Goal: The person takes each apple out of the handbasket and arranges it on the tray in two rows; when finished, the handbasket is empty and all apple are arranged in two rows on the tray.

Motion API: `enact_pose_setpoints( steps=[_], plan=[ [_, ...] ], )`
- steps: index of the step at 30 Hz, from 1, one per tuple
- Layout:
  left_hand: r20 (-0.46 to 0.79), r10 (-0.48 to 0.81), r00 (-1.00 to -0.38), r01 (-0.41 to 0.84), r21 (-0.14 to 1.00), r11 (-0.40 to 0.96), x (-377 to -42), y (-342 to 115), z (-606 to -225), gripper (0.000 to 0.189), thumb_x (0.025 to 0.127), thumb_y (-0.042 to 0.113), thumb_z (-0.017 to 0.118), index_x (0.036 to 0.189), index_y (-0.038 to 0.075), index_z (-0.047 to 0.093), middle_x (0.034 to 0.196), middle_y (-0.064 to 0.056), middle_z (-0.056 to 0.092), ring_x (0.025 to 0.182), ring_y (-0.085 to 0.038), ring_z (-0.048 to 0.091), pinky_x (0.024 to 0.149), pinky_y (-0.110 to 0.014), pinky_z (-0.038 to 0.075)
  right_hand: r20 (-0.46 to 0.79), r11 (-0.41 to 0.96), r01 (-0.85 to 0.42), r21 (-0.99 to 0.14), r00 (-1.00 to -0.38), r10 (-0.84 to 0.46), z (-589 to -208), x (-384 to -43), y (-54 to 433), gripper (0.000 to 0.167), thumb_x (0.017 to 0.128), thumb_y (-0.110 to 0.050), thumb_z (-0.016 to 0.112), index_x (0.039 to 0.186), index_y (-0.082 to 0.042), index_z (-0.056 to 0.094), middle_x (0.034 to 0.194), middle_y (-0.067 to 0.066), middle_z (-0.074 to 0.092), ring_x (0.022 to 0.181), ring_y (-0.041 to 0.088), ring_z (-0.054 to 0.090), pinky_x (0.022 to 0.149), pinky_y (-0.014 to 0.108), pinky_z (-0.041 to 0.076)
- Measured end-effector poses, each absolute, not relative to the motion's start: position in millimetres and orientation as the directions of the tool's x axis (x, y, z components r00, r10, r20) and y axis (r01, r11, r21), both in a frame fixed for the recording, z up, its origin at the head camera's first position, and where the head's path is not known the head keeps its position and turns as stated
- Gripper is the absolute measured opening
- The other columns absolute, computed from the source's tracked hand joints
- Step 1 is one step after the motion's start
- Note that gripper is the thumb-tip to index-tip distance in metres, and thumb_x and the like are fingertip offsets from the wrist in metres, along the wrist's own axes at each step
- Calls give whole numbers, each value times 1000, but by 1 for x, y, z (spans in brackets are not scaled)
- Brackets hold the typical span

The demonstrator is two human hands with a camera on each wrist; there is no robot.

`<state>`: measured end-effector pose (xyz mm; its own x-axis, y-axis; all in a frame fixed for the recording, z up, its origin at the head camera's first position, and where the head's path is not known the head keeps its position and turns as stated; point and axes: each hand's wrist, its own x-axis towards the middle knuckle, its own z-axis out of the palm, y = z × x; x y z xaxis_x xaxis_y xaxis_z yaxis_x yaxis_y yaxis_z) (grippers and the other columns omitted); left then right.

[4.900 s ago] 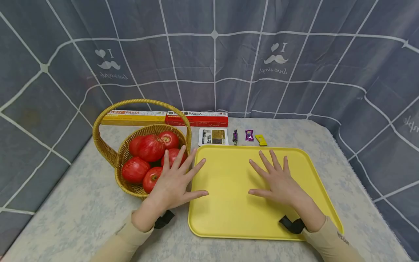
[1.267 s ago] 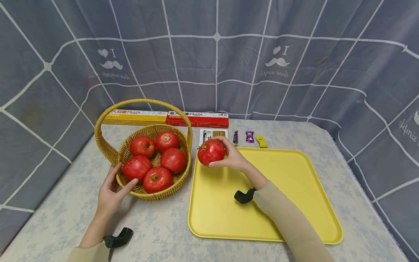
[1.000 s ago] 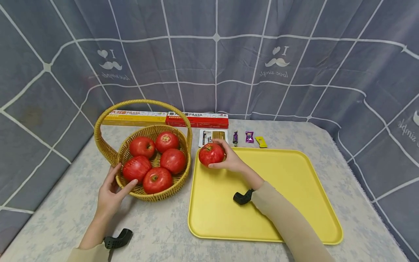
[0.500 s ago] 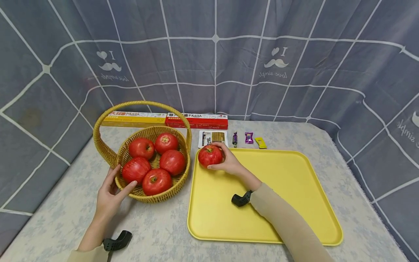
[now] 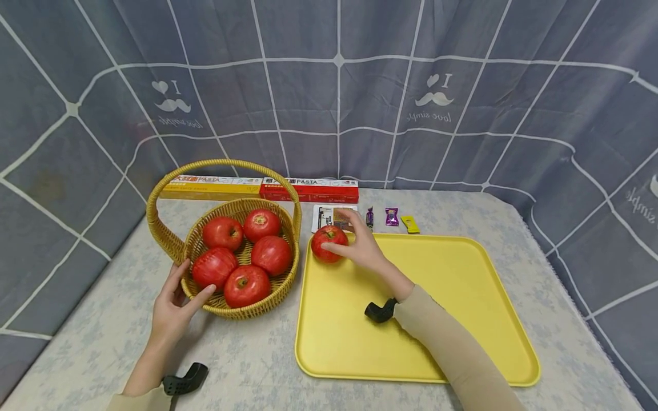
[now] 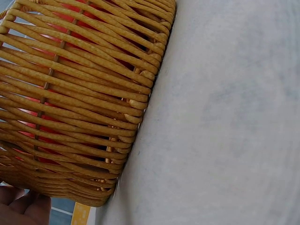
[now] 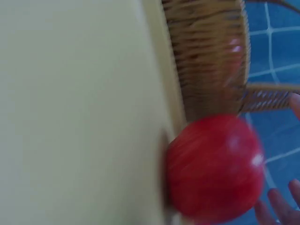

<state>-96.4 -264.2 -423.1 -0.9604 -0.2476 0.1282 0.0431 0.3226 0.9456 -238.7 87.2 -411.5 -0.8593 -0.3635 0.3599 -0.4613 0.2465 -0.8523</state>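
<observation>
- Right hand (image 5: 362, 245): fingers apart, not gripping; thumb overlaps 1 loose apple (image 5: 326, 235), contact hard to tell, right wrist view blurry
- Loose apple: on tray (image 5: 457, 274), far-left corner
- Left hand (image 5: 172, 311): at basket (image 5: 241, 313) left side, thumb out by near rim; other fingertips partly hidden, can't tell if gripping
- 5 apples (image 5: 247, 285) in basket
- Pouch (image 5: 324, 217): part-covered by right hand
- Sleeves (image 5: 442, 334) cut off at bottom, head view

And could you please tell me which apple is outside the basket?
The apple on the yellow tray, by the right hand; five others are in the basket.
</observation>
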Motion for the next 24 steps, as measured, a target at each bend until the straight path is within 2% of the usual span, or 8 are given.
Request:
enact_pose_setpoints(
  steps=[5, 9, 16, 19, 24],
  plan=[
    [136, -254, -958, 49, 946, 322, -96, -264, -423, 73, 87, 3, 65, 149, 9, 27, 156, -9, 5, 137, -29, 25, 93, -6, 31, 508, 58, -557, -828, -791, -342, -381, -222, 68, 59, 79, 2, 73, 130, 0, 43, 127, 18, 49, 108, 34, 54, 91, 53, 43],
    [138, -253, -958, 50, 943, 328, -96, -264, -423, 73, 87, 3, 65, 149, 9, 27, 156, -9, 6, 136, -30, 27, 92, -6, 32, 535, -24, -575, -818, -744, -401, -362, -210, 48, 56, 78, 10, 70, 127, 7, 44, 123, 24, 50, 104, 39, 54, 87, 55, 44],
    [131, -255, -958, 42, 944, 326, -96, -264, -423, 74, 87, 4, 66, 149, 9, 27, 156, -9, 6, 136, -31, 26, 92, -5, 31, 446, 24, -537, -843, -724, -526, -358, -204, 13, 50, 84, -6, 70, 128, -4, 47, 125, 11, 53, 111, 26, 53, 94, 44, 43],
    [131, -253, -958, 42, 944, 329, -96, -264, -423, 74, 87, 4, 66, 149, 10, 27, 156, -9, 6, 136, -31, 27, 92, -5, 32, 412, 38, -525, -850, -708, -573, -365, -206, 0, 51, 85, -13, 71, 129, -5, 47, 128, 10, 50, 115, 28, 50, 97, 43, 41],
    [142, -259, -955, 46, 938, 342, -96, -263, -423, 74, 86, 3, 66, 149, 9, 27, 156, -10, 8, 135, -30, 29, 91, -5, 32, 320, 155, -490, -858, -746, -584, -377, -211, -18, 55, 83, -28, 73, 131, -13, 48, 130, 0, 49, 120, 21, 46, 99, 33, 39]
  ],
)
